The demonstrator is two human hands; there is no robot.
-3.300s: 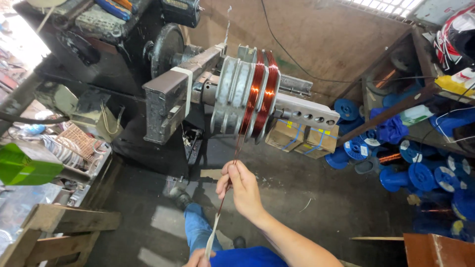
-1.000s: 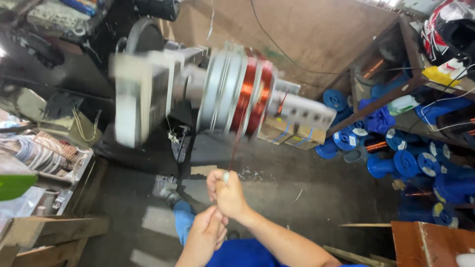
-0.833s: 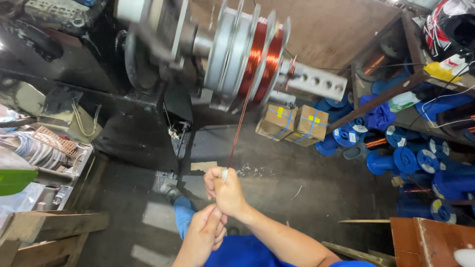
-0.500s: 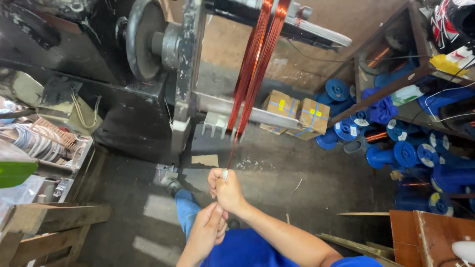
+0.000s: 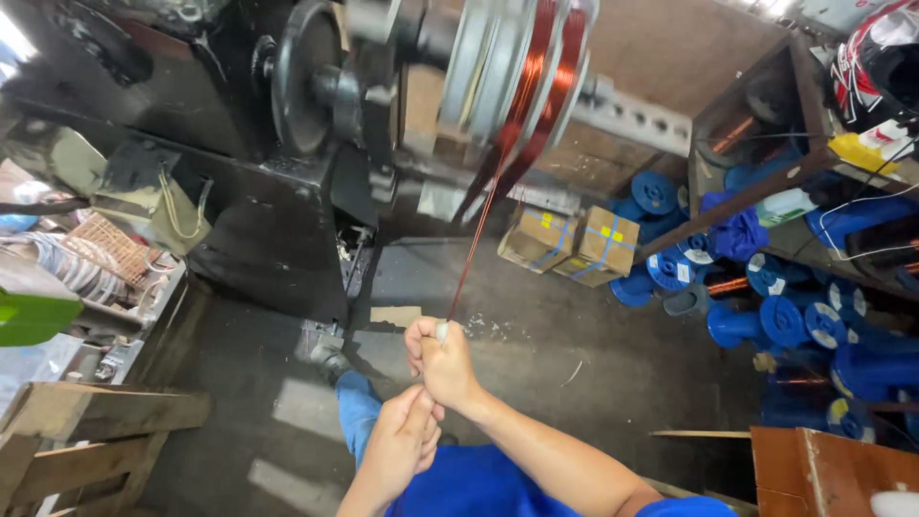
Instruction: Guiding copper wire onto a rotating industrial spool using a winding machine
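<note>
**Overhead, copper wire feeds a winding machine**

Right hand (image 5: 442,359) pinches the wire (image 5: 476,239) below the spool (image 5: 536,81); left hand (image 5: 402,442) is closed just beneath it. Right of the spool, two brown boxes (image 5: 574,244) with yellow labels sit beside blue reels (image 5: 766,316).

The winding former (image 5: 522,72) at upper centre is motion-blurred and cropped by the top edge; the helmet (image 5: 876,67) is cut off at upper right.
</note>
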